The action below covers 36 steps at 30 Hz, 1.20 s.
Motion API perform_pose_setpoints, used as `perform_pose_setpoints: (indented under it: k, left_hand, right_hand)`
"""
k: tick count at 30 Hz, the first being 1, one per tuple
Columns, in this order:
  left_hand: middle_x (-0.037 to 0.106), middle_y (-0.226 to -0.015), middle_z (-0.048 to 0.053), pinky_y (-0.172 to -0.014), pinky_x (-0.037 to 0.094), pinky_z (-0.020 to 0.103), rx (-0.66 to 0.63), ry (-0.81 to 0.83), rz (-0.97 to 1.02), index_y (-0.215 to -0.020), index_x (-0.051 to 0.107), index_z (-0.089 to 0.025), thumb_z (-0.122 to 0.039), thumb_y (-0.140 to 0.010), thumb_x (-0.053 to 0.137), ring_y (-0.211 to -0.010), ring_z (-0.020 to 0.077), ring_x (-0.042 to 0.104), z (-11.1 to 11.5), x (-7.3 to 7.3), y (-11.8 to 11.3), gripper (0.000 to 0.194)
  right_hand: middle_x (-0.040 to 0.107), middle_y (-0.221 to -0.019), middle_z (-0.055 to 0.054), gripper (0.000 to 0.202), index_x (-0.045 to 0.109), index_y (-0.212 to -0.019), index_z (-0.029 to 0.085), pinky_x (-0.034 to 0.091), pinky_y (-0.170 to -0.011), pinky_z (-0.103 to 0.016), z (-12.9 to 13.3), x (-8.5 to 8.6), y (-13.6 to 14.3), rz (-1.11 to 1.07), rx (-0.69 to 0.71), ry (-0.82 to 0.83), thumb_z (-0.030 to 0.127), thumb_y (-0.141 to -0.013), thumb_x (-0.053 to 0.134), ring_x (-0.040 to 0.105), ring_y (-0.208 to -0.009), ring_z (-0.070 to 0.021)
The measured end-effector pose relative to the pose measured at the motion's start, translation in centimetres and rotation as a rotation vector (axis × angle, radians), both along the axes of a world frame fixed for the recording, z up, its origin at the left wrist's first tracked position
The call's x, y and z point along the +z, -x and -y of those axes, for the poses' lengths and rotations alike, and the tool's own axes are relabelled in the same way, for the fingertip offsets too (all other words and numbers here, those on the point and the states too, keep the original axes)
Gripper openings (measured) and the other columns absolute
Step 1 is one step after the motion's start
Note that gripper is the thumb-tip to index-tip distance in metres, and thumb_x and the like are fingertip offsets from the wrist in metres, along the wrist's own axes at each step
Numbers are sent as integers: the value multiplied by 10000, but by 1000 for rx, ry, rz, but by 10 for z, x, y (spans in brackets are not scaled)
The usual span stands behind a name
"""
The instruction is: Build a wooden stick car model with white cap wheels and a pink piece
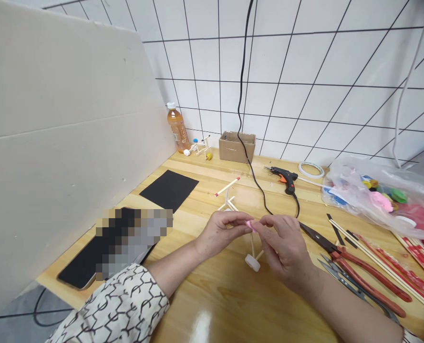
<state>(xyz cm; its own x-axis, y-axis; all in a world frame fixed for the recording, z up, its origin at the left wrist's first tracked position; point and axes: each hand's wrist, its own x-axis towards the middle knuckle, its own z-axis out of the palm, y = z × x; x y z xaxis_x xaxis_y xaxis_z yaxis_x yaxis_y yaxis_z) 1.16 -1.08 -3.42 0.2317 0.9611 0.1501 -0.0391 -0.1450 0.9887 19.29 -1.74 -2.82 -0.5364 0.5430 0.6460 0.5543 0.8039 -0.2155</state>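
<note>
My left hand (221,232) is closed, thumb and fingers pinching a small lump of pink modelling clay (250,225). From the other side, my right hand (286,245) pinches the same lump. Beneath and behind the hands stands a small tricycle-like model of pale sticks (229,202). A red-tipped stick (227,186) lies across its top like a handlebar. Nearest me, a white wheel (253,263) sits at the end of its sticks. My fingers hide the middle of the model.
Pliers (355,267) and scissors (355,286) lie right, beside sticks (379,259) and a plastic bag of coloured clay (379,195). Behind are a glue gun (285,178), tape roll (311,170), cardboard box (236,148), another stick model (201,147) and bottle (178,128). Black sheet (169,190) and phone (86,262) lie left.
</note>
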Motion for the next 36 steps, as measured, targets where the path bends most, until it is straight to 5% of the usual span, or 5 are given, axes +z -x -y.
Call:
perform_pose_setpoints:
  k: [24,31,36]
  left_hand:
    - [702,-843,85,-751,512,257,-15,27,15,-833,707,-106,-221,-703,693,-796,173,636,-2,2,1,174]
    - [702,-837,81,-746,506,249,-34,12,-1,-831,708,-109,-224,-712,687,-787,167,635,-3,2,2,167]
    - [708,-833,78,-751,504,250,-20,28,23,-836,709,-116,-214,-692,703,-787,167,639,-3,1,1,174]
  right_hand:
    - [555,-973,-124,533,515,-1209,155,361,-722,-414,1,2,-3,75,29,-117,-15,-709,441,504,-892,-245]
    - [576,-967,-79,465,556,-1164,234,389,-754,-389,1,-1,-1,-100,63,78,12,-769,448,526,-883,-204]
    - [616,-818,-39,130,638,-833,199,427,-711,-300,-7,15,2,-355,-95,498,223,-821,511,551,-785,-166]
